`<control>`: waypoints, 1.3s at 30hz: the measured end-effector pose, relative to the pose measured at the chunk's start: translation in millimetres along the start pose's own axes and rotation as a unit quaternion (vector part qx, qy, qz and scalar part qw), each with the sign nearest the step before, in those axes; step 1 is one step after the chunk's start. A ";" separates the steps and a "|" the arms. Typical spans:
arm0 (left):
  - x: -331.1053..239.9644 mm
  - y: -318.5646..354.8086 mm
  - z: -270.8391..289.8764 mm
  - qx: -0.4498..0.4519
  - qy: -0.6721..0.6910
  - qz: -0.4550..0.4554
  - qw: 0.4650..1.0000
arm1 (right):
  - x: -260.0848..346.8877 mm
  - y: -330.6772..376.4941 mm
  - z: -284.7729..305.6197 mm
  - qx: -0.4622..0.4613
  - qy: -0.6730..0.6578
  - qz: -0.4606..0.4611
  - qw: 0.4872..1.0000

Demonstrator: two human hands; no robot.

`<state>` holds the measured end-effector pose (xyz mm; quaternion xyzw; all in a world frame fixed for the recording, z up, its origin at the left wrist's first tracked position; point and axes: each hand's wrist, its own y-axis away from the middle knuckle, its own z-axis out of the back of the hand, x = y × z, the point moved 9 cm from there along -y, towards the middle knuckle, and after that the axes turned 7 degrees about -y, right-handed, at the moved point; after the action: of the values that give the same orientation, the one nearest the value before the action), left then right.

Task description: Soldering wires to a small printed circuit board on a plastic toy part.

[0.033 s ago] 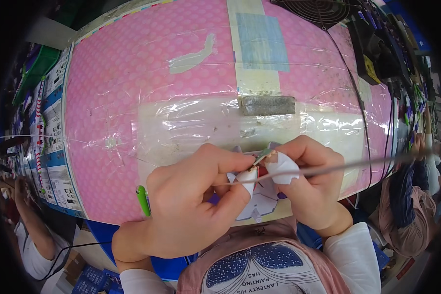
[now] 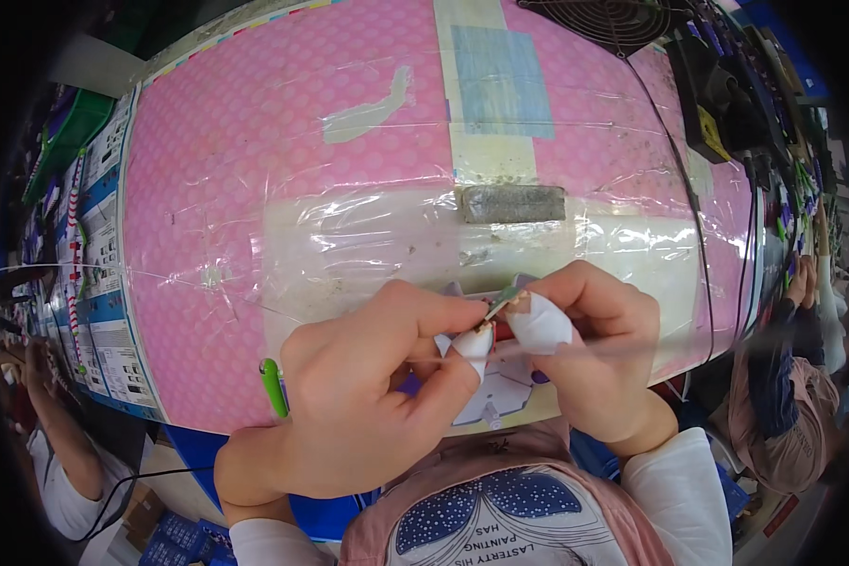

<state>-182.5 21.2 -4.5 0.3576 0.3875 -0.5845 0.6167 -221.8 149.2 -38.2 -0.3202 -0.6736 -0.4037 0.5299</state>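
Note:
Both hands meet at the table's near edge around a small green circuit board (image 2: pixel 504 300). My left hand (image 2: pixel 377 387) pinches one end of it between closed finger and thumb. The other end is gripped by my right hand (image 2: pixel 599 344), its fingers also closed. White tape (image 2: pixel 541 325) wraps the right thumb, and the left thumb is taped too. Something red, perhaps wires, shows between the thumbs. Beneath the hands lies a pale lilac-white plastic housing (image 2: pixel 503 391), mostly covered by them. Purple bits peek out beside it.
A grey block (image 2: pixel 513 204) lies beyond my hands on the pink, film-covered table (image 2: pixel 217 170). A green pen-shaped object (image 2: pixel 274 387) is left of my left wrist. A fan (image 2: pixel 599 19) and black equipment (image 2: pixel 726 104) with cables stand far right. People sit at both sides.
A thin blurred strand across the front of the view has dropped slightly on its right side. The hands and the circuit board have hardly moved.

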 end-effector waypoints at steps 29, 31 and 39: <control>6.4 0.3 1.3 -0.003 0.040 0.039 0.998 | 3.3 -0.5 -2.3 0.009 -0.034 -0.027 0.999; 1.8 -0.5 1.9 -0.002 0.017 0.012 1.000 | 2.0 0.1 -1.9 0.012 -0.034 -0.022 0.999; 4.0 3.8 -0.6 -0.012 0.019 0.027 0.999 | 0.5 0.1 0.1 0.000 -0.019 -0.011 1.000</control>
<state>-178.7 20.2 -8.4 0.3718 0.3964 -0.5561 0.6288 -221.9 149.4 -37.7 -0.3205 -0.6870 -0.4029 0.5128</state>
